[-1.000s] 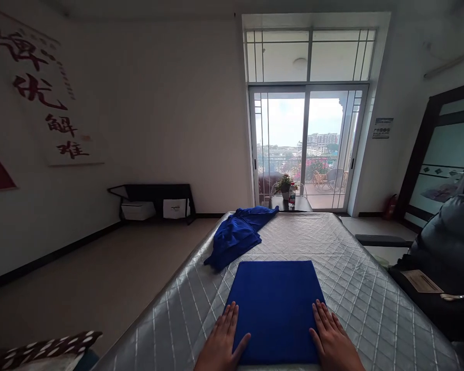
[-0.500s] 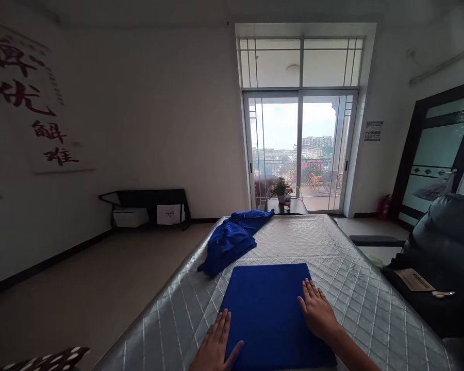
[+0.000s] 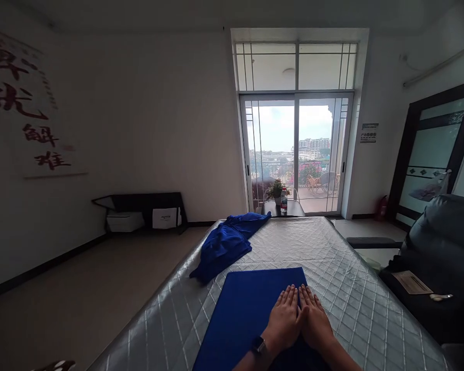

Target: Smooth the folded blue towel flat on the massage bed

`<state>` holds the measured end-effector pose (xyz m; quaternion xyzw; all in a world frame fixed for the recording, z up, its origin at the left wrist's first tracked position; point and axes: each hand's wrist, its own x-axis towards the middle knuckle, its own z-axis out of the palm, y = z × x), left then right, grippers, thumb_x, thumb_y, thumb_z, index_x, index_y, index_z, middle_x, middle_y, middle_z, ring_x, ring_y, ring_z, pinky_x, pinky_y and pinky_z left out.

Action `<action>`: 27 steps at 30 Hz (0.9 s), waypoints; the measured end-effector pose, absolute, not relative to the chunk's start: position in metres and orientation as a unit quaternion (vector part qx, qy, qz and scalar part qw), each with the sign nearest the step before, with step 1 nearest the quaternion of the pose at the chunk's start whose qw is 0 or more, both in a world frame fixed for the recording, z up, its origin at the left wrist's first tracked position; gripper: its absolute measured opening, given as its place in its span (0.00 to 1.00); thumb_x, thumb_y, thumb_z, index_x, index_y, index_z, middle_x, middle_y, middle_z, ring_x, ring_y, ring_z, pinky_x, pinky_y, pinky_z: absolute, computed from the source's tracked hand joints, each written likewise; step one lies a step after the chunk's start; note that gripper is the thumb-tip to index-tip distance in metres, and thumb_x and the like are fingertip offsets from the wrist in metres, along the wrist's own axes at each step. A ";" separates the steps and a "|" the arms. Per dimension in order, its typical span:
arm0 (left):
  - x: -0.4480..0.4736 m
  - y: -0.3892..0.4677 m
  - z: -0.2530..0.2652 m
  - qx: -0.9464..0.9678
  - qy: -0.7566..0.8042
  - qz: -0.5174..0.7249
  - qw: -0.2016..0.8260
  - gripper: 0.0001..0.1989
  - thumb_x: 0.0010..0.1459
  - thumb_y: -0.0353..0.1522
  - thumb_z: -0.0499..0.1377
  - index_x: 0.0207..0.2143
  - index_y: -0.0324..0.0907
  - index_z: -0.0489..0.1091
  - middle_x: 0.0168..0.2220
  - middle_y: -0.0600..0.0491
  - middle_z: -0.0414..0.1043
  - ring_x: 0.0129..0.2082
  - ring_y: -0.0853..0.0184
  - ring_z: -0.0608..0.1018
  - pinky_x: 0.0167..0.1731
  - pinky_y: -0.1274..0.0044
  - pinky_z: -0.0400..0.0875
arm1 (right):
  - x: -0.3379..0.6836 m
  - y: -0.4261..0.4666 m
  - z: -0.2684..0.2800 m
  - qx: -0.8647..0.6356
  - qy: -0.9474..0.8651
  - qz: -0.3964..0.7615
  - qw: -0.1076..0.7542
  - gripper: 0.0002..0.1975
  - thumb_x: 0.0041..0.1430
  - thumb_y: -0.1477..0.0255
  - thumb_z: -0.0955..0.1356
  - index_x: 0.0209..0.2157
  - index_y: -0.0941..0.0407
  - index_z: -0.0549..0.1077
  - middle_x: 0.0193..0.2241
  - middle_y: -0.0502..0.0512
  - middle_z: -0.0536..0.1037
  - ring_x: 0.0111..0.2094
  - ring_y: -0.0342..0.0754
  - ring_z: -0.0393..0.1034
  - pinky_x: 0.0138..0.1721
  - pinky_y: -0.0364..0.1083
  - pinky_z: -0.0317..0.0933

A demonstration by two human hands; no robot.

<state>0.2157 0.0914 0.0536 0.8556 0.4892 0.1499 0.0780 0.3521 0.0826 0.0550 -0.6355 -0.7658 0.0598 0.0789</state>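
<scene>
A flat blue folded cloth lies in front of me on a silver quilted table cover. Toward its right edge, my left hand rests palm down on the cloth, fingers stretched out, a dark watch at the wrist. My right hand lies flat right beside it, over the cloth's right edge, with the thumbs touching or overlapping. Neither hand grips anything. Farther off on the left side sits a second blue cloth, crumpled.
A dark armchair stands at the right, holding a card. Beyond the table's far end are a bottle and a potted plant before a sliding glass door. A black rack with white boxes stands by the left wall.
My left hand has moved from the cloth's left edge across to the right and now lies beside my right hand. My right hand stays near the right edge. The view has shifted slightly.
</scene>
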 end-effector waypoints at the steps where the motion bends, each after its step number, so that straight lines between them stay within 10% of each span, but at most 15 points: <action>1: 0.220 0.096 0.050 0.851 0.497 0.149 0.080 0.36 0.72 0.46 0.33 0.72 0.34 0.48 0.73 0.41 0.48 0.73 0.55 0.51 0.70 0.59 0.52 | 0.352 0.083 0.054 -0.635 -0.766 0.059 0.079 0.32 0.68 0.69 0.51 0.71 0.63 0.49 0.72 0.57 0.45 0.73 0.51 0.37 0.71 0.53 0.37; 27: 0.011 0.098 0.010 0.711 0.687 0.152 -0.012 0.41 0.69 0.54 0.40 0.71 0.32 0.49 0.72 0.36 0.47 0.72 0.52 0.53 0.69 0.59 0.53 | 0.349 0.102 0.065 -0.631 -0.772 0.051 0.058 0.34 0.69 0.62 0.49 0.70 0.66 0.52 0.72 0.62 0.48 0.73 0.52 0.37 0.72 0.56 0.32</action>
